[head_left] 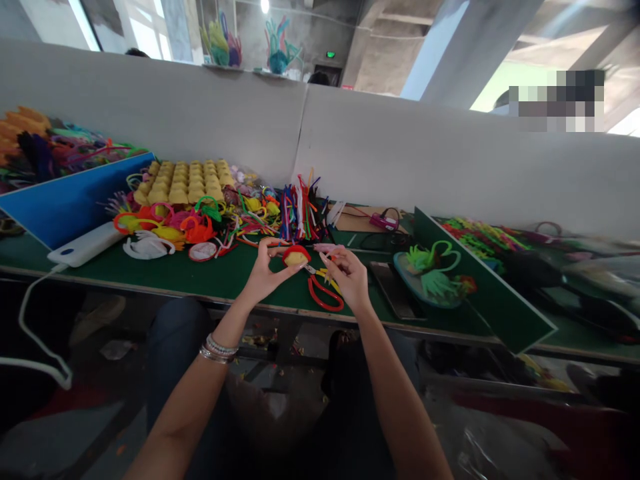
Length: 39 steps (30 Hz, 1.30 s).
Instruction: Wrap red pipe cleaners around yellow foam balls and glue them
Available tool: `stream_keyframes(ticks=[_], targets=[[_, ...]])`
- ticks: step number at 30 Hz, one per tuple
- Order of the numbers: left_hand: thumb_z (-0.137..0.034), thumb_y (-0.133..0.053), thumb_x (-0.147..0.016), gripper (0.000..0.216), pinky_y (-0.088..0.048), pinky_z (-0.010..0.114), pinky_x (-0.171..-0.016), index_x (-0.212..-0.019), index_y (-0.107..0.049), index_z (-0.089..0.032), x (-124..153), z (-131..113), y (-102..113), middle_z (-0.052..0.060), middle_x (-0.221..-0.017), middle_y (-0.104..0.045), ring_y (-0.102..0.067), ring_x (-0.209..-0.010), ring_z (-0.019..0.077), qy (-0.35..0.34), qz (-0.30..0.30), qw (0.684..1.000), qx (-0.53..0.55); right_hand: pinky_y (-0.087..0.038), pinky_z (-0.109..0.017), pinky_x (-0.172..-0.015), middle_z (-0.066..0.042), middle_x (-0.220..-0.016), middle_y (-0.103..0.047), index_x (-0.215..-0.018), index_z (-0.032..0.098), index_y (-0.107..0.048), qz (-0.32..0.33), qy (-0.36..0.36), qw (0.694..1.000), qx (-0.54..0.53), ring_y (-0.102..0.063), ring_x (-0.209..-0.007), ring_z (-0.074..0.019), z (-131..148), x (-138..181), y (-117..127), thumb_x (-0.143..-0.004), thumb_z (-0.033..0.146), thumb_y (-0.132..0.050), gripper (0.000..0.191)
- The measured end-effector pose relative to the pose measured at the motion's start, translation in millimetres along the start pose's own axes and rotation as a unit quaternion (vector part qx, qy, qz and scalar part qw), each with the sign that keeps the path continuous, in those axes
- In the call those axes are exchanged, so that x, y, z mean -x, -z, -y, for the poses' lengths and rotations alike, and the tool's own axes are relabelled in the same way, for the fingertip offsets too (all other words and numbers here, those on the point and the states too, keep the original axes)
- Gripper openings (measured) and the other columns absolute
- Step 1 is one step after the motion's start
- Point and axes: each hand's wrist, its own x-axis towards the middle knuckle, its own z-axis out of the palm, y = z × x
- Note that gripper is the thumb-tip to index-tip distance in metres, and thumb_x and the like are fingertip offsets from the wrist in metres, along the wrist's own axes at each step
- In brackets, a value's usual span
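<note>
My left hand [263,275] is closed, with thumb and fingers around a small rounded yellow piece with a fuzzy red rim [297,257]. Close by on the right, my right hand [351,279] pinches a fuzzy pink piece [327,249], too small to make out fully. The two hands are a little apart, over the front of the green table [200,273]. Between and below them lies a pair of scissors [324,295] with red and yellow handles.
Behind are a yellow egg tray [183,183], bundled pipe cleaners [300,210] and colourful fuzzy crafts [185,227]. A white power strip [87,243] sits left. To the right are a phone [397,290], a dish of green crafts [435,277] and a slanted divider [480,287].
</note>
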Motion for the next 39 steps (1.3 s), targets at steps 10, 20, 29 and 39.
stream_keyframes(ticks=[10, 20, 29, 39], targets=[[-0.038, -0.075, -0.060, 0.045, -0.044, 0.020, -0.059, -0.093, -0.050, -0.019, -13, 7, 4, -0.002, -0.078, -0.063, -0.059, -0.064, 0.0086, 0.220, -0.096, 0.926, 0.290, -0.047, -0.026, -0.054, -0.002, -0.073, -0.063, -0.104, 0.020, -0.061, 0.036, 0.024, 0.999, 0.007, -0.056, -0.059, -0.0116, -1, 1, -1, -0.085, 0.040, -0.052, 0.029], [-0.030, -0.065, -0.074, 0.031, -0.045, 0.019, -0.051, -0.102, -0.058, -0.019, -14, 4, 5, 0.001, -0.067, -0.062, -0.059, -0.057, 0.0098, 0.381, -0.045, 0.860, 0.337, -0.043, -0.040, -0.092, -0.009, -0.118, -0.060, -0.122, 0.022, -0.051, 0.032, 0.256, 0.920, 0.296, -0.054, -0.109, -0.0212, 3, 9, -8, -0.087, 0.024, -0.046, 0.035], [-0.029, -0.063, -0.076, 0.029, -0.043, 0.017, -0.046, -0.103, -0.058, -0.020, -13, 1, 4, 0.002, -0.071, -0.063, -0.063, -0.060, 0.0117, 0.397, -0.029, 0.856, 0.331, -0.039, -0.036, -0.096, -0.006, -0.118, -0.060, -0.124, 0.026, -0.053, 0.056, 0.280, 0.882, 0.376, -0.054, -0.110, -0.0199, 5, 13, -9, -0.088, 0.024, -0.045, 0.037], [-0.030, -0.063, -0.077, 0.026, -0.044, 0.017, -0.046, -0.100, -0.059, -0.019, -13, 0, 5, 0.003, -0.071, -0.063, -0.062, -0.059, 0.0116, 0.402, -0.029, 0.851, 0.336, -0.040, -0.036, -0.092, -0.006, -0.111, -0.061, -0.124, 0.026, -0.055, 0.057, 0.279, 0.885, 0.369, -0.055, -0.105, -0.0200, 8, 14, -8, -0.089, 0.024, -0.043, 0.037]])
